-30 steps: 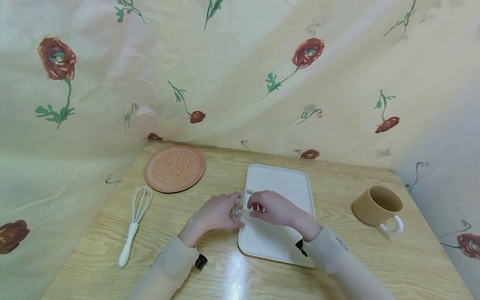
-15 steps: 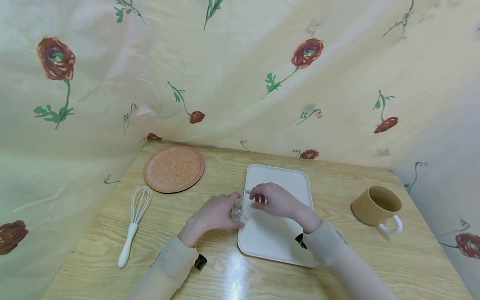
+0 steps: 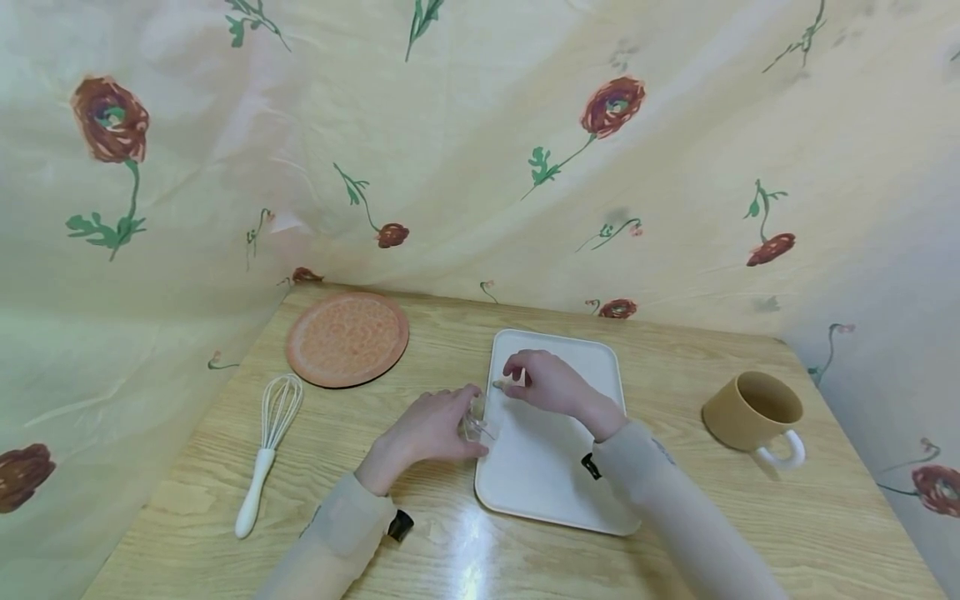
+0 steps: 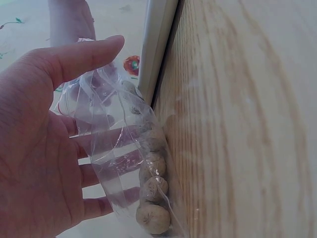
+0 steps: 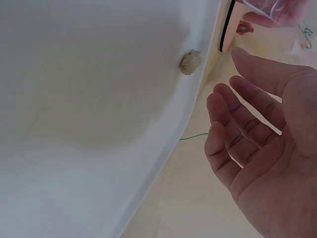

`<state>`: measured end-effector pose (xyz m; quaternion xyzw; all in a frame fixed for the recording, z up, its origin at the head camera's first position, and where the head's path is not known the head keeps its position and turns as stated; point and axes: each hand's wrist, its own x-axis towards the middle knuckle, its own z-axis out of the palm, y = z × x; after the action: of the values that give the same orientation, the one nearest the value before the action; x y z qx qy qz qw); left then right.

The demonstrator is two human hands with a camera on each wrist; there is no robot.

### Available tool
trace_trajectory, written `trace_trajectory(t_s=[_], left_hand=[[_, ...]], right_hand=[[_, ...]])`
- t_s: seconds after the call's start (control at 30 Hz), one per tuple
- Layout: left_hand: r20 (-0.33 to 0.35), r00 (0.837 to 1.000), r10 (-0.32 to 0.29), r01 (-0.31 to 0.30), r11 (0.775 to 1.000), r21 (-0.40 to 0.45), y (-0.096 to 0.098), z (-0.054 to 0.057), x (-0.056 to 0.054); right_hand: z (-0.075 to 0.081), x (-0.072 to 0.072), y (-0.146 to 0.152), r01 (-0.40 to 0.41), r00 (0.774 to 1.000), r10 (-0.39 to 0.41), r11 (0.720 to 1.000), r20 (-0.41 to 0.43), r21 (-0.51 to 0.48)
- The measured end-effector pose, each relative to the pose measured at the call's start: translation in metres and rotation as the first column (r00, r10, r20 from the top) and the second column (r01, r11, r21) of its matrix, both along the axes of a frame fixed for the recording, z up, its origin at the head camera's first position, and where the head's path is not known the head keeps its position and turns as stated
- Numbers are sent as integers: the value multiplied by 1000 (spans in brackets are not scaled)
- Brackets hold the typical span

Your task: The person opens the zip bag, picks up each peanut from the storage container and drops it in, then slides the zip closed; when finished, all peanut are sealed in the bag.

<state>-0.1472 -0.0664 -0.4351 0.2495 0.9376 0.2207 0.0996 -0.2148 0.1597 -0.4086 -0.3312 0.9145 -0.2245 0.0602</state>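
In the left wrist view my left hand (image 4: 54,134) holds a clear plastic bag (image 4: 111,148) between thumb and fingers. Several round, tan, wrinkled pieces (image 4: 152,191) are stacked along the bag's lower side; their kind is not certain. From the head view, this hand (image 3: 431,425) and bag (image 3: 474,423) are at the left edge of a white tray (image 3: 551,467). One small tan lumpy piece (image 5: 190,62) lies on the tray near its rim. My right hand (image 3: 551,383) is over the tray beside that piece, its fingers (image 5: 247,129) loosely curved and holding nothing.
A white-handled whisk (image 3: 270,450) lies on the wooden table (image 3: 435,525) at left. Behind it is a round orange-patterned mat (image 3: 348,337). A tan mug (image 3: 750,408) with a white handle stands at right. Floral cloth (image 3: 480,167) hangs behind the table.
My right hand has moved farther back over the tray, up in the head view. The left hand keeps its hold on the bag in the same place.
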Motion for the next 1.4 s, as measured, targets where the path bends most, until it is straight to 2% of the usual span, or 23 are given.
trace_trajectory(t_s=[0.2, 0.5, 0.9, 1.4], left_hand=[[-5, 1000, 2, -2, 1000, 5, -1, -1, 0], [-1, 1000, 1, -1, 1000, 12, -2, -2, 1], [-5, 1000, -1, 1, 1000, 12, -1, 0, 0], [-8, 1000, -5, 5, 1000, 16, -1, 1, 1]], right_hand=[[-12, -7, -8, 37, 999, -38, 996, 16, 77], [-24, -10, -22, 107, 993, -116, 974, 33, 199], [-22, -6, -22, 120, 992, -123, 972, 5, 202], [-16, 0, -11, 79, 997, -81, 985, 2, 156]])
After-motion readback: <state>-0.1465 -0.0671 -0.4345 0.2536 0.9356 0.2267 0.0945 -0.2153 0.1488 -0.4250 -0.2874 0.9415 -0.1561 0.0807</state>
